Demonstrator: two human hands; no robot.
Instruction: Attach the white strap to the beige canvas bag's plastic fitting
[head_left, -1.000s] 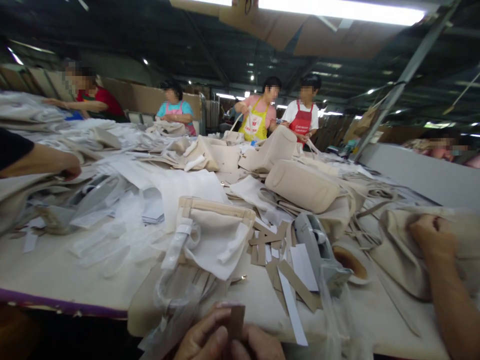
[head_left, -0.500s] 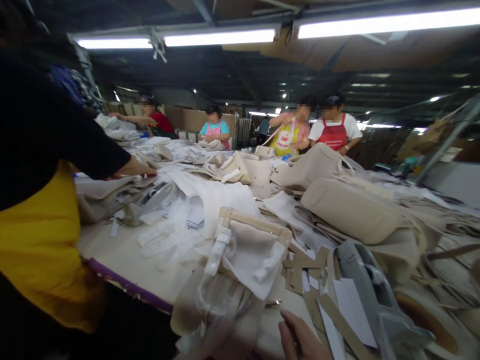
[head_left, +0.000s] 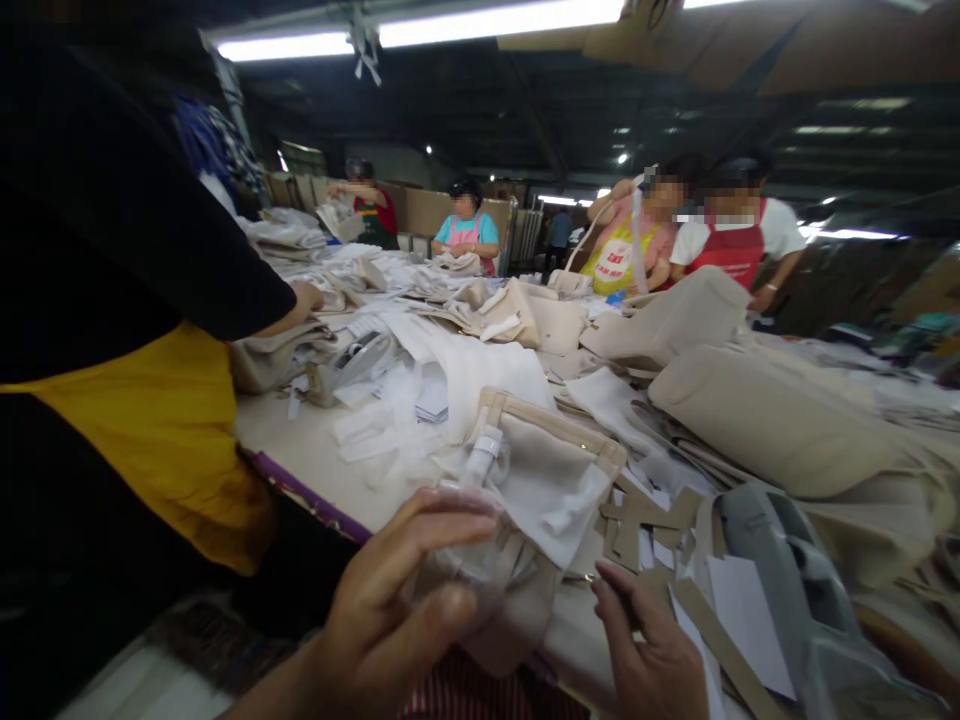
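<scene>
Mid-step, I think: bagging a beige pouch (head_left: 547, 480), centre-bottom of frame, at the table edge (head_left: 315, 500). My left hand (head_left: 390, 620) is half-curled, thumb + fingers pinching the clear plastic bag (head_left: 457, 560). Right hand (head_left: 652, 650) loosely curled, fingertips on cardboard strips (head_left: 637, 520); nothing gripped. Next prob. needs bag mouth opened.

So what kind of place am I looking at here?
Probably a sewing or bag-making workshop: a long worktable heaped with beige fabric pouches and cardboard strips, aproned workers along it, and a tape dispenser.
</scene>
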